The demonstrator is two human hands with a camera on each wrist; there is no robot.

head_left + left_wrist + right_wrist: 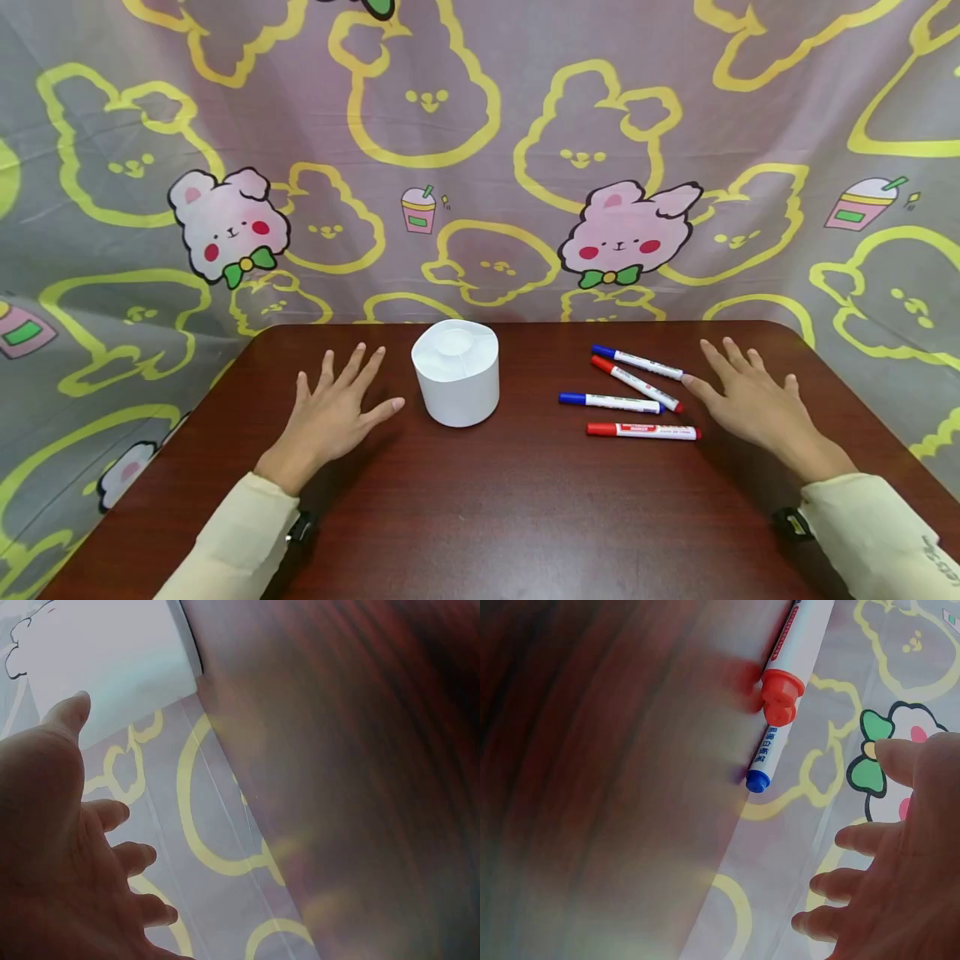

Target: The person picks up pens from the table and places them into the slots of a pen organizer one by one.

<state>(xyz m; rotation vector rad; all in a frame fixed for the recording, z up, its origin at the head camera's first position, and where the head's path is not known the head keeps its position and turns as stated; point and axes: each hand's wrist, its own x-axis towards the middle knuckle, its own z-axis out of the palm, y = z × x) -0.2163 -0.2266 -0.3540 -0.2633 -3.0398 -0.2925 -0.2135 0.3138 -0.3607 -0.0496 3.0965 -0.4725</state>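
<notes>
My left hand (pixel 330 421) is held with fingers spread to the left of a white round organizer (pixel 459 396). Its thumb points at the organizer, with a gap between. The organizer stands upright, with dividers and a small round middle section visible at its top. On the right, my right hand (pixel 757 404) is also spread and holds nothing. Its thumb lies close to the end of the upper blue marker (pixel 641 362); whether they touch I cannot tell. Below that marker lie a slanted red marker (pixel 637 383), a second blue marker (pixel 611 402) and a second red marker (pixel 648 431).
The dark reddish-brown table (pixel 480 508) has rounded far corners. Behind it hangs a grey-pink curtain (pixel 480 100) with yellow outlines and cartoon rabbits. A dark band (pixel 300 527) shows under the left sleeve and another (pixel 792 523) by the right sleeve.
</notes>
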